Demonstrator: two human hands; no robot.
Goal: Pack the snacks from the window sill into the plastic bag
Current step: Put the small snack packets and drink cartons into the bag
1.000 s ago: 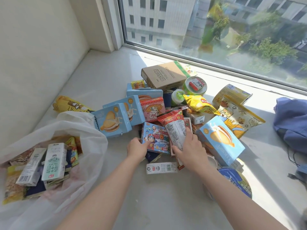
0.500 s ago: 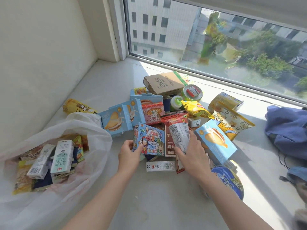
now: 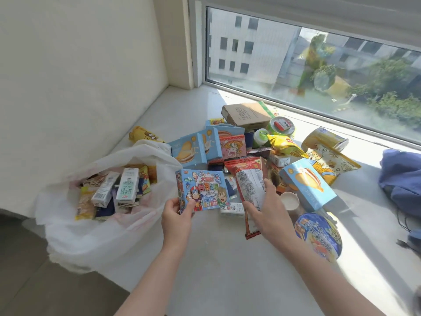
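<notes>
A pale window sill (image 3: pixel 227 270) under a sunlit window (image 3: pixel 319 65) carries a white plastic bag (image 3: pixel 91 236) at its left edge, mouth open, with milk cartons (image 3: pixel 127 187) and packets inside. Just right of the bag lies a heap of snacks (image 3: pixel 189 149) — blue boxes, yellow pouches, tubs. At the heap's near side a blue cartoon box (image 3: pixel 202 190) stands upright beside the bag's mouth, its lower left corner pinched by the left hand (image 3: pixel 176 215) — the right hand (image 3: pixel 268 208) grips a red packet (image 3: pixel 249 179), fingers curled round its lower half.
</notes>
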